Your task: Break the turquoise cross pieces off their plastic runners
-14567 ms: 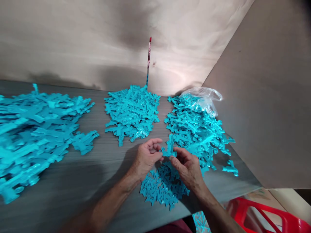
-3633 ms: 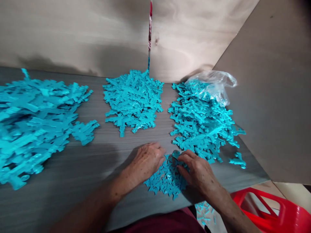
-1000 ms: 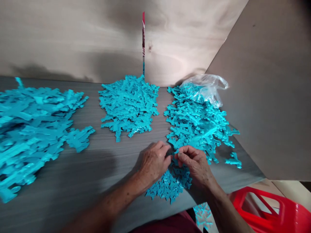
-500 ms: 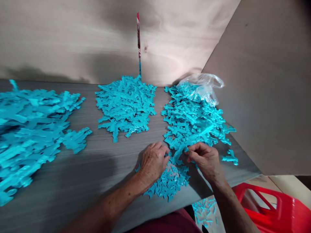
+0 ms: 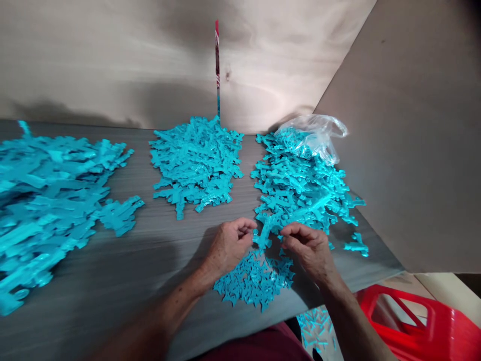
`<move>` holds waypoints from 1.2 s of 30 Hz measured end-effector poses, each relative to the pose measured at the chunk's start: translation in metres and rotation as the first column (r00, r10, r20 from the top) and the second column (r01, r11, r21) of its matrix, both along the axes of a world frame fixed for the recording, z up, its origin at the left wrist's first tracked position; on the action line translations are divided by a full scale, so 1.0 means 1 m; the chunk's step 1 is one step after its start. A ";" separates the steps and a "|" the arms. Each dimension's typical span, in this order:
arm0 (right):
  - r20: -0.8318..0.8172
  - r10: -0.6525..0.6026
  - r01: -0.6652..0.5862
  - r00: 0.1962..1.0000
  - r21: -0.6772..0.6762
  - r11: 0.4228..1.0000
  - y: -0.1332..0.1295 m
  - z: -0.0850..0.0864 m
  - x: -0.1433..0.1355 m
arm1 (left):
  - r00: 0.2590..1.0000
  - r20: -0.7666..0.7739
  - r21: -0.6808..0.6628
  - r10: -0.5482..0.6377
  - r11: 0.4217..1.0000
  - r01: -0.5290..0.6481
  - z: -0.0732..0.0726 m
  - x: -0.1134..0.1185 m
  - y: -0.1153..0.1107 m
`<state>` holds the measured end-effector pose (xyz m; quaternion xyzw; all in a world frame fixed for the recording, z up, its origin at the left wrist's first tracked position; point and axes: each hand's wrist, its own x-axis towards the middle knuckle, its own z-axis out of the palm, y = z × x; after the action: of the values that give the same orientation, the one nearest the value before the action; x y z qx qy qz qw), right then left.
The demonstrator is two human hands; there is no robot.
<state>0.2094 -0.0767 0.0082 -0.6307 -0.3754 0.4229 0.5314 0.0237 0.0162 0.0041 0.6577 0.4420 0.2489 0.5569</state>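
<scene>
A turquoise piece [image 5: 265, 231] with a small ring at its left end lies between my hands, at the front of the right pile [image 5: 296, 185]. My left hand [image 5: 232, 244] is pinched at the piece's ringed end; its fingertips meet the ring. On the other side, my right hand [image 5: 308, 249] has thumb and forefinger closed near a small turquoise bit that is too small to make out. Below and between both hands is a heap of small star-like turquoise bits [image 5: 255, 281] on the grey table [image 5: 150, 260].
Two more turquoise piles stand at the centre [image 5: 197, 160] and far left [image 5: 48, 190]. A clear plastic bag [image 5: 319, 135] lies on the right pile. A thin strip [image 5: 218, 70] stands at the back panel. Below right are a red plastic object [image 5: 432, 321] and scattered turquoise bits [image 5: 315, 328].
My left hand has turned and its fingertips now point right at the ring. My right hand has shifted slightly left, and the piece between them is more upright.
</scene>
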 end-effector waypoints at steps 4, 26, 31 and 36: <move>-0.008 0.030 -0.030 1.000 0.023 0.999 0.003 -0.002 -0.014 | 0.982 0.172 -0.209 0.072 0.977 -0.035 -0.008 0.003 -0.005; 0.128 -0.005 -0.005 0.992 0.077 0.997 0.008 0.007 -0.039 | 0.962 0.263 -0.346 0.078 0.938 0.019 0.010 0.001 -0.012; 0.259 -0.052 0.019 0.964 0.127 0.992 0.011 0.012 -0.045 | 0.940 0.308 -0.412 0.148 0.911 -0.009 0.012 0.000 -0.013; 0.302 -0.099 0.052 0.948 0.159 0.986 0.012 0.012 -0.044 | 0.938 0.314 -0.371 0.144 0.928 -0.019 0.013 -0.001 -0.013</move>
<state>0.1652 -0.0644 0.0205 -0.6615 -0.4600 0.2693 0.5276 0.0228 0.0033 0.0172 0.4724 0.4062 0.2946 0.7246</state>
